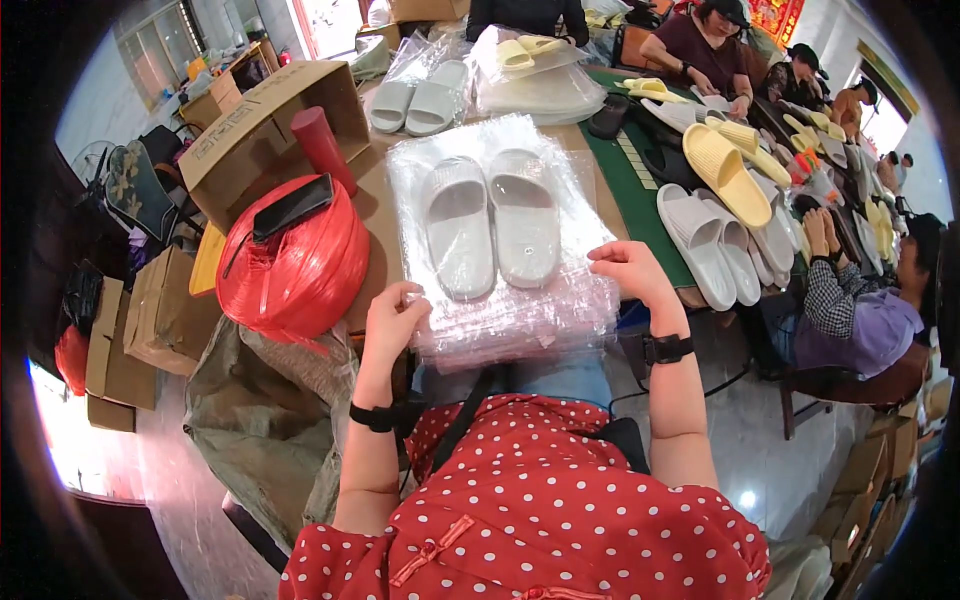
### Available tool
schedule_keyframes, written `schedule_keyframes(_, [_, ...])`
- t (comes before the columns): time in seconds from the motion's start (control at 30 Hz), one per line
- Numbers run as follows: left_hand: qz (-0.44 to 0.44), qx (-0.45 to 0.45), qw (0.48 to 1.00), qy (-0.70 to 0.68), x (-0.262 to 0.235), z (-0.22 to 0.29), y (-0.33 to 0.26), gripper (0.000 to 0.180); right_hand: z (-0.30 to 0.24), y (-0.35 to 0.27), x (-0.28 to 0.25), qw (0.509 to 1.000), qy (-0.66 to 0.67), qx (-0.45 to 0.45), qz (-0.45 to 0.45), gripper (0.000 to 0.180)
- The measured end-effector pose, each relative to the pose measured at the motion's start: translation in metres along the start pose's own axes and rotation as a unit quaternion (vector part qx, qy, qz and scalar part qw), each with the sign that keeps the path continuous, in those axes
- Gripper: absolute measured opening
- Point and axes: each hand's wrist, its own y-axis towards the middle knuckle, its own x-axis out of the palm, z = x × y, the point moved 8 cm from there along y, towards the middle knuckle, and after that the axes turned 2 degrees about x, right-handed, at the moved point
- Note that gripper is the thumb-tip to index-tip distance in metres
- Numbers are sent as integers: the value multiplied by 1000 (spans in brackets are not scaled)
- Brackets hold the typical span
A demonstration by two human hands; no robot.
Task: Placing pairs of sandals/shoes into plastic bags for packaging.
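A pair of light grey slippers (458,225) lies side by side, toes away from me, in what looks like a clear plastic bag (590,215). Shiny plastic streaks run across them. Underneath is a thick stack of clear plastic bags (510,335) at the table's near edge. My left hand (393,318) pinches the plastic at the near left side, thumb and fingers together. At the near right side, my right hand (632,272) has its thumb and forefinger closed on the plastic's edge. Black bands circle both wrists.
Left of the stack sits a red roll of plastic twine (290,265) with a black phone (292,208) on it. Behind it are a red cylinder (322,150) and an open carton (265,130). Loose slippers (725,175) crowd the right side. Bagged slippers (420,98) lie beyond; other people sit rightward.
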Motion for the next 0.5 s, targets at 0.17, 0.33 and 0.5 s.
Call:
schedule_keyframes(0.17, [-14, 2, 995, -99, 1, 10, -8, 29, -8, -21, 16, 999, 33, 10, -37, 27])
schedule_keyframes(0.33, [-72, -61, 990, -103, 7, 7, -3, 44, 1, -25, 32, 996, -30, 38, -75, 27])
schedule_keyframes(0.5, [-94, -63, 993, -37, 24, 23, -10, 35, 2, -27, 28, 997, -24, 42, -67, 24])
